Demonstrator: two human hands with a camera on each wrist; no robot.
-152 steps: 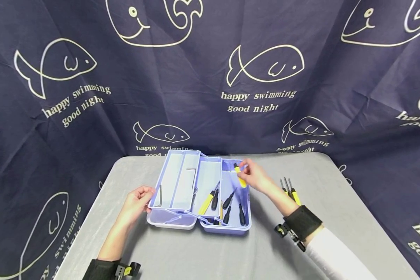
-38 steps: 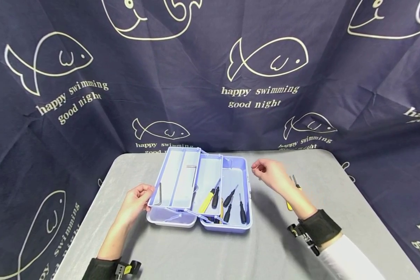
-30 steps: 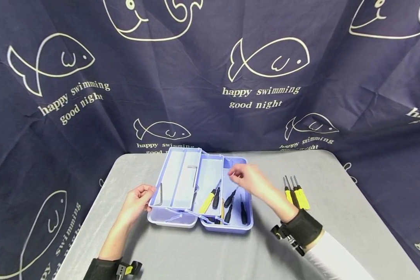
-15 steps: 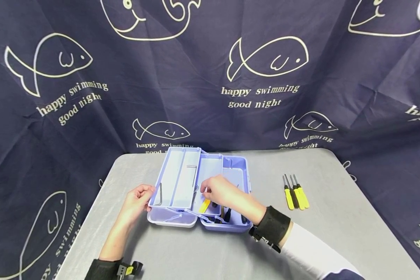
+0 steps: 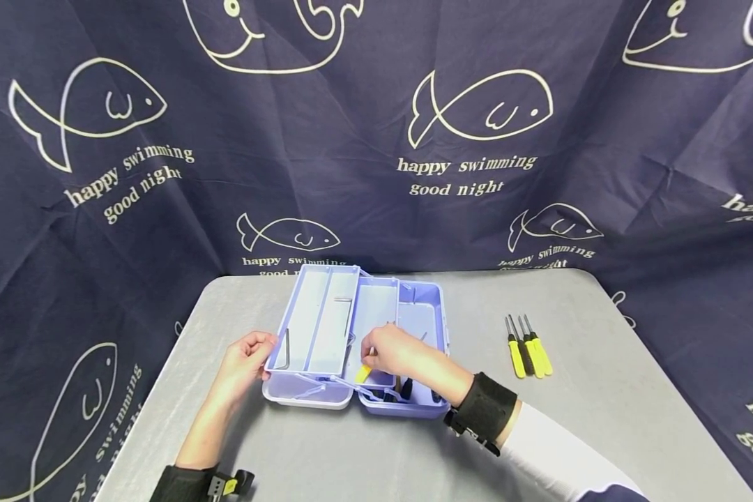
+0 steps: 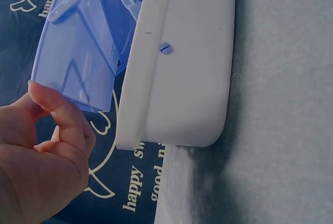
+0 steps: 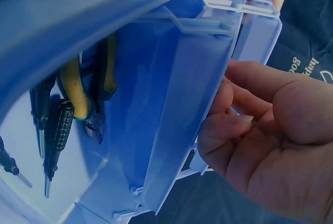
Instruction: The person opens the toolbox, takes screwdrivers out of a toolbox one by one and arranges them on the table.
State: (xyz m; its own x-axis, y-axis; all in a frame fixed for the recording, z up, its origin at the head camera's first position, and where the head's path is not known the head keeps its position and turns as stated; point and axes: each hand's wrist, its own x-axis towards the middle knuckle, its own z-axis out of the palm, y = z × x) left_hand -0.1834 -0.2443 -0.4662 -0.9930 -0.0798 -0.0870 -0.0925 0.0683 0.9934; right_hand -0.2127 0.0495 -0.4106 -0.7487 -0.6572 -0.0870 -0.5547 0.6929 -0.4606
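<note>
A lilac cantilever toolbox (image 5: 408, 411) stands opened on the table. My left hand (image 5: 246, 357) pinches the near left corner of its upper tray (image 5: 316, 321); in the left wrist view the thumb and fingers close on that tray's edge. Over the middle tray (image 5: 376, 300), my right hand (image 5: 389, 351) has its fingers curled at a yellow-handled screwdriver (image 5: 363, 374), whose upper part they hide. Seen from the right wrist, the fingertips meet behind the tray wall (image 7: 179, 104). Hex keys (image 5: 287, 348) lie in the upper tray.
Several screwdrivers (image 5: 516, 357) with yellow or black handles lie side by side on the table (image 5: 602, 404) at right. In the box's deep bottom, black-handled screwdrivers (image 7: 60, 130) sit beside yellow-handled pliers (image 7: 75, 88). A dark fish-print curtain (image 5: 376, 139) hangs behind.
My right hand laid a yellow-handled screwdriver with those on the right of the table. It then moved left over the middle tray and down to the screwdriver there. My left hand stayed put.
</note>
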